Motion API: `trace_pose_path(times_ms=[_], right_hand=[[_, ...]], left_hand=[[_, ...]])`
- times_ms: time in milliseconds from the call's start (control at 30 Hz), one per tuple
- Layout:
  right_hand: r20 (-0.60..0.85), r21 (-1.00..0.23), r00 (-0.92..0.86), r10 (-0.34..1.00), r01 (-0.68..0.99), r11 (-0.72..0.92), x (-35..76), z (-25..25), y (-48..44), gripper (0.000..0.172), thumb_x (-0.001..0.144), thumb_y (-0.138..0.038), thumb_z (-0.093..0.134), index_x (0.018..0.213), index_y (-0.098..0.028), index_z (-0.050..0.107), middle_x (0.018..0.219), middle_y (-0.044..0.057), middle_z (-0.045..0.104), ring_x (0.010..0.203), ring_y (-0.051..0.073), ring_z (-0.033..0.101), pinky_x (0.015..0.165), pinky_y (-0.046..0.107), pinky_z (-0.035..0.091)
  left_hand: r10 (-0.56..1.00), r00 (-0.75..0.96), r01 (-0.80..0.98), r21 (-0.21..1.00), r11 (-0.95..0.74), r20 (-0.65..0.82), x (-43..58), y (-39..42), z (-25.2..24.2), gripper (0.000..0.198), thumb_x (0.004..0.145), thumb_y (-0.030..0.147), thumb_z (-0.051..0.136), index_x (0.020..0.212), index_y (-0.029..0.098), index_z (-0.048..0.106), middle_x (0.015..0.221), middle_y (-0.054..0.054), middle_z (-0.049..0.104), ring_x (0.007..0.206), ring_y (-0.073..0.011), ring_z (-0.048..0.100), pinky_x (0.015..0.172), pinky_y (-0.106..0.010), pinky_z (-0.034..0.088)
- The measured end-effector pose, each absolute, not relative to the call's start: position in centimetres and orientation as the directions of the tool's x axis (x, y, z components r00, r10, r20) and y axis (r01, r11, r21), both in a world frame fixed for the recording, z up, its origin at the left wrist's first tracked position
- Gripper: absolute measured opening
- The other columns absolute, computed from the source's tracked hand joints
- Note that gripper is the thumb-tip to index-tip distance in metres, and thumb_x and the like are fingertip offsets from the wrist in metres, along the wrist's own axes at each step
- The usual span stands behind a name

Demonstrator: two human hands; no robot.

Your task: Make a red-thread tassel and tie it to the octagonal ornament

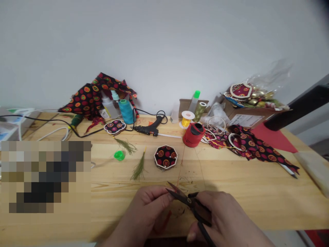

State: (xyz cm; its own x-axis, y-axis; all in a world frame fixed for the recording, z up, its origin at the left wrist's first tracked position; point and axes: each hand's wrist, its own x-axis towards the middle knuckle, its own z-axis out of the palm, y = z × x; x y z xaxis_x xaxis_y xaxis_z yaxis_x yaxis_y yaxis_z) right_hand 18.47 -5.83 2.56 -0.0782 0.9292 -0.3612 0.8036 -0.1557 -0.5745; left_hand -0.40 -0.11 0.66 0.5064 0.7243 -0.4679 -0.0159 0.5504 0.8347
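My right hand (pixel 221 209) is wrapped round the handles of black scissors (pixel 189 201), whose blades stand partly apart and point left. Just at the blade tips, my left hand (pixel 151 206) pinches a thin red thread (pixel 178 178). That thread runs up the table towards a red spool of thread (pixel 192 134). Beyond the hands lies an octagonal patterned fabric piece (pixel 166 157) with a pale rim. Left of it are a green tassel (pixel 139 167) and a flower-shaped fabric piece (pixel 114 127) with its own tassel. A red strip beneath my left hand is partly hidden.
A black glue gun (pixel 150 128) lies near the wall, beside a blue thread cone (pixel 127 111). Patterned cloth (pixel 95 92) is heaped at the back left. A cardboard box (pixel 246 115) stands back right. A green cap (pixel 119 155) sits mid-table. The lower left is pixelated.
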Motion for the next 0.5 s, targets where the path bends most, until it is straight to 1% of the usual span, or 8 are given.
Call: trace_pose_path(times_ms=[100, 200, 367, 433, 500], right_hand=[[-0.408, -0.564, -0.057, 0.911, 0.801, -0.202, 18.45, 2.91, -5.69, 0.009, 0.070, -0.028, 0.068, 0.067, -0.020, 0.066, 0.070, 0.004, 0.071, 0.063, 0.019, 0.062, 0.050, 0.023, 0.040], [-0.430, -0.575, -0.056, 0.901, 0.787, -0.226, 18.40, 3.35, -5.55, 0.006, 0.071, -0.022, 0.064, 0.067, -0.019, 0.067, 0.067, 0.004, 0.071, 0.061, 0.018, 0.062, 0.051, 0.022, 0.039], [-0.403, -0.687, -0.100, 0.910, 0.689, -0.229, 18.36, 3.19, -5.69, 0.013, 0.069, -0.012, 0.059, 0.069, -0.020, 0.069, 0.072, 0.002, 0.074, 0.066, 0.018, 0.066, 0.053, 0.021, 0.041], [-0.393, -0.726, -0.107, 0.913, 0.646, -0.237, 18.28, 2.93, -5.74, 0.016, 0.068, -0.008, 0.057, 0.066, -0.020, 0.068, 0.068, 0.000, 0.074, 0.064, 0.016, 0.067, 0.051, 0.020, 0.040], [-0.400, -0.759, -0.117, 0.909, 0.598, -0.258, 18.16, 2.64, -5.77, 0.020, 0.067, -0.004, 0.054, 0.066, -0.020, 0.068, 0.063, -0.002, 0.073, 0.059, 0.015, 0.067, 0.049, 0.019, 0.039]], left_hand=[[0.720, 0.533, -0.036, 0.838, 0.544, -0.444, -0.47, 0.02, 0.78, 0.022, 0.079, 0.033, 0.068, 0.089, 0.018, 0.081, 0.076, -0.003, 0.075, 0.075, -0.0200, 0.063, 0.071, -0.026, 0.045], [0.711, 0.554, -0.063, 0.829, 0.555, -0.434, -0.49, 0.10, 0.74, 0.021, 0.080, 0.031, 0.067, 0.089, 0.019, 0.081, 0.073, -0.003, 0.076, 0.072, -0.0198, 0.064, 0.071, -0.027, 0.045], [0.705, 0.538, -0.045, 0.819, 0.572, -0.462, -0.42, -0.02, 0.39, 0.022, 0.079, 0.032, 0.067, 0.088, 0.019, 0.081, 0.069, -0.003, 0.076, 0.068, -0.0197, 0.064, 0.067, -0.027, 0.045], [0.709, 0.518, -0.030, 0.818, 0.575, -0.479, -0.40, -0.09, 0.34, 0.022, 0.078, 0.033, 0.068, 0.088, 0.018, 0.081, 0.069, -0.003, 0.076, 0.067, -0.0197, 0.064, 0.063, -0.026, 0.044], [0.710, 0.508, -0.030, 0.814, 0.580, -0.487, -0.37, -0.13, 0.36, 0.023, 0.077, 0.034, 0.070, 0.088, 0.018, 0.081, 0.068, -0.003, 0.075, 0.068, -0.0197, 0.064, 0.064, -0.025, 0.044]])
